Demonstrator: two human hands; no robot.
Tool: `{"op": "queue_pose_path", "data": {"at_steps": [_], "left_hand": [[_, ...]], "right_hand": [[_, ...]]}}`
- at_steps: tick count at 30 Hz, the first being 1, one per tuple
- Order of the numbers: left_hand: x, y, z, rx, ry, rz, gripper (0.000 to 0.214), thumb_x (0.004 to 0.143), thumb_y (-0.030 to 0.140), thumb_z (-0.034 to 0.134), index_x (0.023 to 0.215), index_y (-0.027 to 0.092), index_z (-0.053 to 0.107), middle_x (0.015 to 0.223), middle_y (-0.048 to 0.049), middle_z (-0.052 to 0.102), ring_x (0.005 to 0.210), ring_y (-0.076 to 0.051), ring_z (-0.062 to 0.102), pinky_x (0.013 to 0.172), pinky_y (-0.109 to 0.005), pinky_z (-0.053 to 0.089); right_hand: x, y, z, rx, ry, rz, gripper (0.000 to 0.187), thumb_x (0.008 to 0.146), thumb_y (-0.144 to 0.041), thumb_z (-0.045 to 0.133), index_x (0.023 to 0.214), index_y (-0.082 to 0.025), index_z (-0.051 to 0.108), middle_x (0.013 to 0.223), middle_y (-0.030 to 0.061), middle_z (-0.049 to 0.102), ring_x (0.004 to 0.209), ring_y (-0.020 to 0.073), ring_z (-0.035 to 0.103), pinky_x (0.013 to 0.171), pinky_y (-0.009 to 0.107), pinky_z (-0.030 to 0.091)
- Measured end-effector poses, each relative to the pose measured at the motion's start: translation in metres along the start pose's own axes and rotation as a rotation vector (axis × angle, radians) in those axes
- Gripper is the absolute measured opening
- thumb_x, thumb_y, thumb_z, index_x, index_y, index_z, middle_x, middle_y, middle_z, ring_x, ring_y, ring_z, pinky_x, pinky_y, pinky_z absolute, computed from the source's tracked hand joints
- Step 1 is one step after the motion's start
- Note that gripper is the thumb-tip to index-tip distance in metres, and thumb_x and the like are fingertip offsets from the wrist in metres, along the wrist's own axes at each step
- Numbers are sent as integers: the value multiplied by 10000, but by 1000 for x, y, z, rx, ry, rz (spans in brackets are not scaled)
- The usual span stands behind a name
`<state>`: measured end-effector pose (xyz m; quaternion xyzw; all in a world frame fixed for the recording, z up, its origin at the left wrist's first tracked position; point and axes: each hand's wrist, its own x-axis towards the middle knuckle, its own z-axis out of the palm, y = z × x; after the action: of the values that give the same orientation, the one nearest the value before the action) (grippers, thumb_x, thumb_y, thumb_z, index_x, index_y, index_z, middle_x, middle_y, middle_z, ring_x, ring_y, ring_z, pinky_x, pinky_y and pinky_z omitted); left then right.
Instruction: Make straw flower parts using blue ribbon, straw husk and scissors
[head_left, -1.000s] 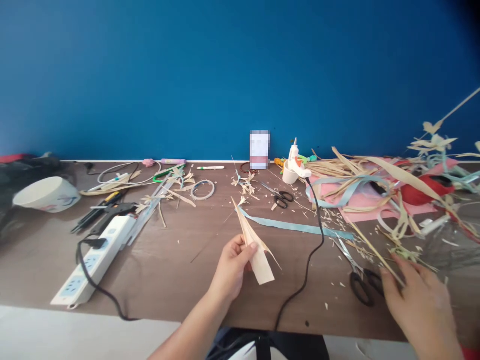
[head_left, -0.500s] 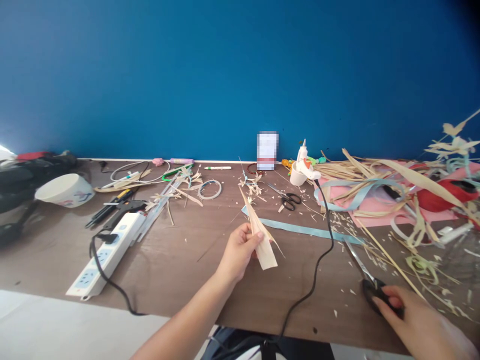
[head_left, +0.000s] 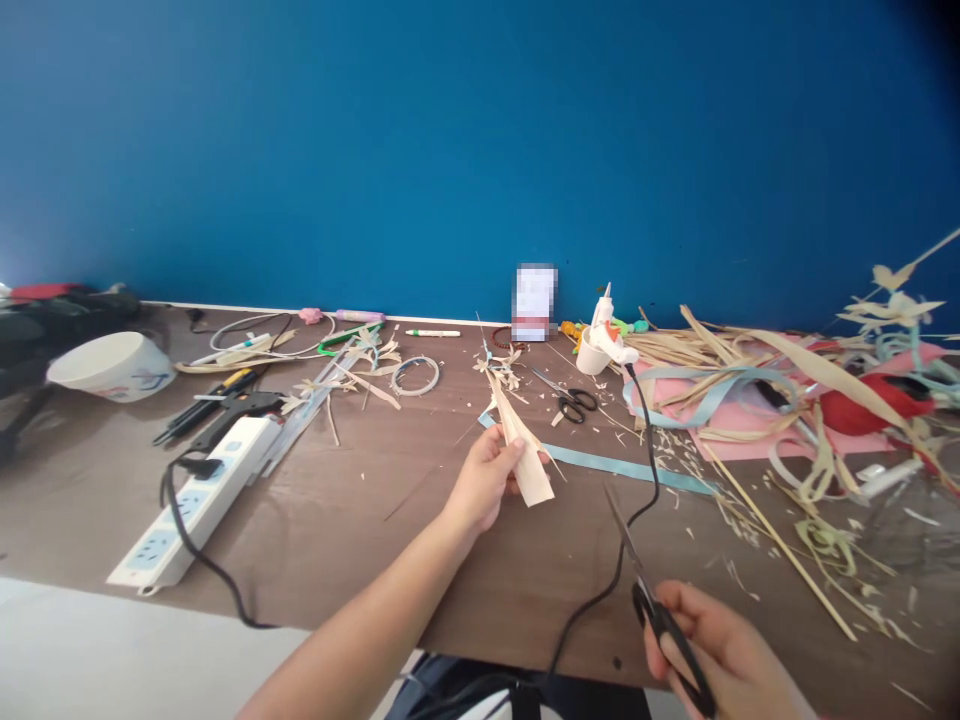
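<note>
Head view: dried leaf strip (head_left: pixel 527 458) sits pinched in the left hand (head_left: pixel 484 485) above the table (head_left: pixel 337 520); right hand (head_left: pixel 724 655) grips black scissors (head_left: pixel 646 590), blades together, beside the glue-gun cord (head_left: pixel 617 560); a careless snip might nick that cord.

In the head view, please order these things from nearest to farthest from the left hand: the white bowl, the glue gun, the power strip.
From the left hand:
1. Glue gun, behind it and to the right.
2. Power strip, on the left.
3. Bowl, far left.
</note>
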<state>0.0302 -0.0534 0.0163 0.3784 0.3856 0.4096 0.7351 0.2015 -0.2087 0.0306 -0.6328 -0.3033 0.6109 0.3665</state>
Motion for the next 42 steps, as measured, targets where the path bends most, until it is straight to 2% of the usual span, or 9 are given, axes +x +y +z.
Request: {"op": "queue_pose_path", "data": {"at_steps": [3, 7, 11, 21, 42], "left_hand": [[2, -3, -4, -36, 18, 18, 310, 702, 388, 572, 853, 178, 400, 724, -48, 638, 586, -184, 625, 464, -256, 472], [0, -2, -7, -92, 29, 42, 337, 678, 406, 592, 846, 178, 410, 704, -42, 636, 569, -189, 626, 458, -256, 469], [-1, -1, -8, -138, 49, 48, 333, 672, 397, 601, 837, 176, 415, 682, -35, 634, 562, -183, 625, 472, -257, 475], [1, -4, -10, -169, 122, 105, 289, 694, 378, 585, 817, 187, 405, 669, -12, 634, 581, -180, 626, 514, -285, 493], [0, -5, -7, -121, 17, 27, 324, 685, 401, 587, 830, 180, 401, 669, -33, 631, 568, -186, 625, 474, -270, 486]], "right_hand": [[12, 2, 14, -7, -69, 37, 318, 582, -407, 647, 663, -183, 437, 483, -58, 486, 332, 19, 268, 326, 148, 201], [21, 8, 23, -94, -104, 92, 279, 556, -327, 658, 613, -182, 427, 459, -65, 445, 366, 34, 305, 325, 145, 195], [21, 4, 29, -121, -88, 80, 229, 579, -334, 619, 629, -171, 466, 460, -60, 451, 375, 40, 313, 337, 153, 196], [21, -2, 33, -206, -3, 20, 217, 588, -341, 603, 583, -176, 463, 431, -60, 451, 397, 59, 347, 392, 178, 219], [30, -5, 34, -230, 3, -19, 259, 608, -391, 603, 584, -169, 472, 415, -56, 463, 398, 65, 364, 426, 183, 254]]}}
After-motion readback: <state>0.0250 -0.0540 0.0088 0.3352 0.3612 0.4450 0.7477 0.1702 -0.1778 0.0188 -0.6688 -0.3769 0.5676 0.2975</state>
